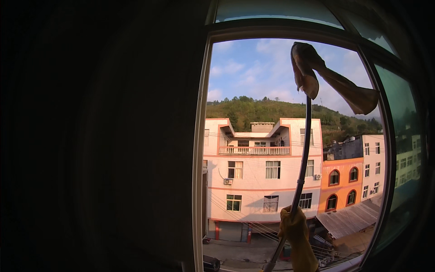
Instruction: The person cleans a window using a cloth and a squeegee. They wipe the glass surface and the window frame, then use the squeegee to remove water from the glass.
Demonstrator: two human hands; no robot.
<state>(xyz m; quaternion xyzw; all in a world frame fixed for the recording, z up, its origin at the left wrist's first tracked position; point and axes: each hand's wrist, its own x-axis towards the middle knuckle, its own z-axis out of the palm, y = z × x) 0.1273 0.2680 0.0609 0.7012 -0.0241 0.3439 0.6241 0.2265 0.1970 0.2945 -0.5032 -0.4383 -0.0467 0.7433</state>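
My right hand [295, 226], in a yellow rubber glove, is closed around a long dark pole [304, 154]. The pole rises from the bottom edge of the picture and has a joint collar above my hand. Over its upper end hangs a brownish cloth [307, 63], one flap drooping down and a longer one reaching right towards the window frame; whether it touches the frame I cannot tell. The pole and cloth stand before the opening of a window [199, 163]. My left hand is out of view.
Greenish glass panes [397, 136] flank the opening on the right, with more glass [275, 10] above. A dark wall [102, 136] fills the left side. Outside stand a pale tiled building [251, 187], an orange building [342, 183], overhead wires and a street [234, 250] below.
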